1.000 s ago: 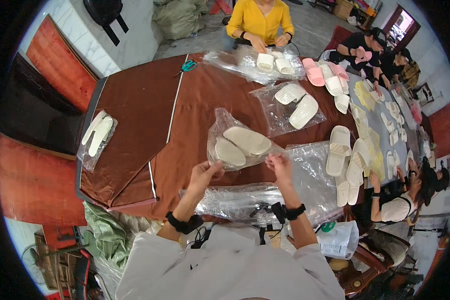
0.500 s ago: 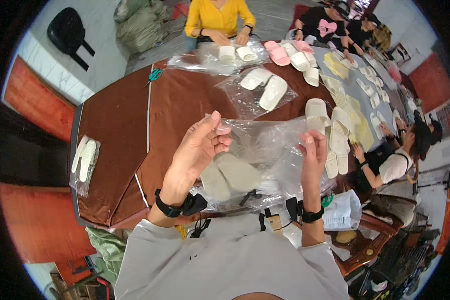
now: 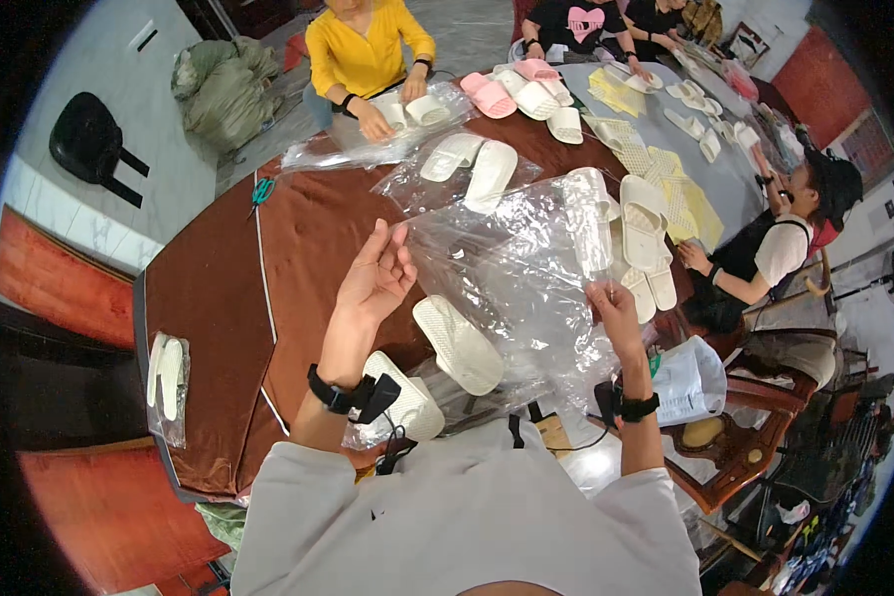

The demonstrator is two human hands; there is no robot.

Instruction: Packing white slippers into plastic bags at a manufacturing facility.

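A clear plastic bag is spread out between my two hands over the near part of the table. My left hand pinches its upper left corner at the fingertips. Lower down on the right side, my right hand grips the bag's edge. Just below the film lies a white slipper, sole side partly showing. Its companion, another white slipper, sits nearer to my body, partly behind my left wrist strap. Beyond the bag, a pair of white slippers rests on a second clear bag.
The table has a brown cloth. Bagged slippers lie at far left, teal scissors further back. White slippers are stacked at right, pink slippers beyond. A person in yellow handles slippers opposite; others work at right.
The bag has been pulled wider and slanted up to the right, uncovering the two near slippers. My right hand has moved slightly down. The whole view has turned a little.
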